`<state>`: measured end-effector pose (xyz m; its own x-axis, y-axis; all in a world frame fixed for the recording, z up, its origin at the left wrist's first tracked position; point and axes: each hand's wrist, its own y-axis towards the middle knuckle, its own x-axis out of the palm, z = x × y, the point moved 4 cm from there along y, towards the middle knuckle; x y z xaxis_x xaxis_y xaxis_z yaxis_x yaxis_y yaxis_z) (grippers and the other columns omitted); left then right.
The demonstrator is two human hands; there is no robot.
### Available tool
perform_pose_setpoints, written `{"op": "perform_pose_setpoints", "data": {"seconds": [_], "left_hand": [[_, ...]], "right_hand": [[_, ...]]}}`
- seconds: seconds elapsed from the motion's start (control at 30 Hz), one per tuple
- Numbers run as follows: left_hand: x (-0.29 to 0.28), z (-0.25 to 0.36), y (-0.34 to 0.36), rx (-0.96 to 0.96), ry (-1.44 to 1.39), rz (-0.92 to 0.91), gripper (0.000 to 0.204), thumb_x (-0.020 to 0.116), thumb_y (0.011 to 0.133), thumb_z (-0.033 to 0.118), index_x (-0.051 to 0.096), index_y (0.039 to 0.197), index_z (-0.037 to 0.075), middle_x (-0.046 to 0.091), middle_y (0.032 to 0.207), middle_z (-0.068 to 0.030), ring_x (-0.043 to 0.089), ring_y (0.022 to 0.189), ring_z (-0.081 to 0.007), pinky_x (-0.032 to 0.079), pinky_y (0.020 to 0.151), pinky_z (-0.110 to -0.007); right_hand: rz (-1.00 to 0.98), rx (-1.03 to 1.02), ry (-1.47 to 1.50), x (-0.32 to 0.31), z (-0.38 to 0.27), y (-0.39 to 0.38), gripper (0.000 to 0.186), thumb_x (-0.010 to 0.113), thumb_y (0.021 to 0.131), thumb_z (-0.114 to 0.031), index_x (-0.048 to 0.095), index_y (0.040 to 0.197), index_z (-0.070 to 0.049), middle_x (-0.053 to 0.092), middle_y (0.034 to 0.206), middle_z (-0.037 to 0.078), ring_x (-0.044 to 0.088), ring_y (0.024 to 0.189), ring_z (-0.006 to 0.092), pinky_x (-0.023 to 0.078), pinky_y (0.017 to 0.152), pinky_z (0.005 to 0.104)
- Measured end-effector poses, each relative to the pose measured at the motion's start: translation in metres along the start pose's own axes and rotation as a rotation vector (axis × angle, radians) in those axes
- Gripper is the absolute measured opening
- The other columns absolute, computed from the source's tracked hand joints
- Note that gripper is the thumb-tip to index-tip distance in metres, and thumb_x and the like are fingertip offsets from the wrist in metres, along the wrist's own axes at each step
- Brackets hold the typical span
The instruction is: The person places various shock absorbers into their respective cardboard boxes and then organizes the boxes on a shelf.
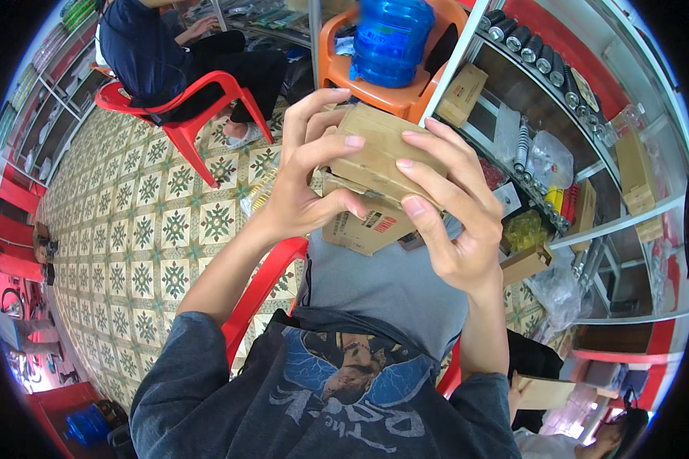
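Both hands hold a brown cardboard box (383, 141) up over my lap. My left hand (306, 176) has its fingers bent over the box's left side, with the thumb low at the front near a crumpled edge. My right hand (455, 206) grips the right side, fingers spread across the upper face and thumb at the near edge. A printed cardboard flap or second piece (356, 237) with red and black marks hangs just below; whether it is joined to the box I cannot tell. Grey cloth (375, 283) covers my lap beneath.
A person (138, 53) sits on a red chair (187, 138) at upper left. A blue jug (394, 42) rests on an orange chair (329, 61). Right shelves (605, 229) hold springs, boxes and bags. Another person (605, 432) is at lower right. Tiled floor (115, 252) lies left.
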<state>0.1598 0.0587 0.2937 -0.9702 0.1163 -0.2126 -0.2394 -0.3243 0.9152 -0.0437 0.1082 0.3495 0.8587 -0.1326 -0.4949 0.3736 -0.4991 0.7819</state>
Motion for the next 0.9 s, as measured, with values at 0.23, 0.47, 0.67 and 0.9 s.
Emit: {"op": "perform_pose_setpoints", "data": {"seconds": [0.23, 0.47, 0.67, 0.9], "left_hand": [[-0.004, 0.004, 0.003, 0.013, -0.029, -0.102, 0.051, 0.080, 0.089, 0.031, 0.057, 0.132, 0.016, 0.041, 0.148, -0.0252, 0.050, 0.133, -0.0419, 0.048, 0.106, -0.053], [-0.003, 0.007, 0.005, -0.048, -0.111, 0.004, 0.036, 0.077, 0.092, 0.027, 0.062, 0.122, 0.015, 0.051, 0.140, -0.0226, 0.053, 0.128, -0.0404, 0.046, 0.105, -0.052], [-0.008, 0.013, 0.008, -0.024, 0.171, -0.102, 0.027, 0.068, 0.098, 0.033, 0.066, 0.119, 0.016, 0.057, 0.138, -0.0243, 0.055, 0.126, -0.0407, 0.045, 0.105, -0.052], [-0.008, 0.014, 0.008, -0.051, 0.138, -0.107, 0.024, 0.064, 0.101, 0.034, 0.068, 0.115, 0.015, 0.058, 0.135, -0.0237, 0.057, 0.124, -0.0409, 0.046, 0.104, -0.053]], "right_hand": [[-0.092, -0.040, -0.089, 0.003, -0.006, 0.001, 0.030, 0.067, 0.093, -0.010, 0.072, 0.121, -0.002, 0.064, 0.135, 0.020, 0.053, 0.132, 0.0472, 0.043, 0.110, 0.0528], [-0.136, -0.032, -0.174, 0.008, -0.011, 0.005, 0.032, 0.064, 0.094, -0.007, 0.069, 0.125, -0.002, 0.064, 0.139, 0.018, 0.053, 0.134, 0.0456, 0.044, 0.111, 0.0512], [-0.170, 0.010, -0.191, 0.015, -0.011, 0.003, 0.036, 0.065, 0.094, -0.010, 0.067, 0.128, -0.002, 0.058, 0.146, 0.016, 0.048, 0.138, 0.0468, 0.044, 0.112, 0.0527], [-0.099, -0.057, -0.219, 0.022, 0.002, -0.006, 0.040, 0.076, 0.090, -0.024, 0.067, 0.125, -0.007, 0.055, 0.146, 0.014, 0.044, 0.141, 0.0476, 0.055, 0.101, 0.0521]]}}
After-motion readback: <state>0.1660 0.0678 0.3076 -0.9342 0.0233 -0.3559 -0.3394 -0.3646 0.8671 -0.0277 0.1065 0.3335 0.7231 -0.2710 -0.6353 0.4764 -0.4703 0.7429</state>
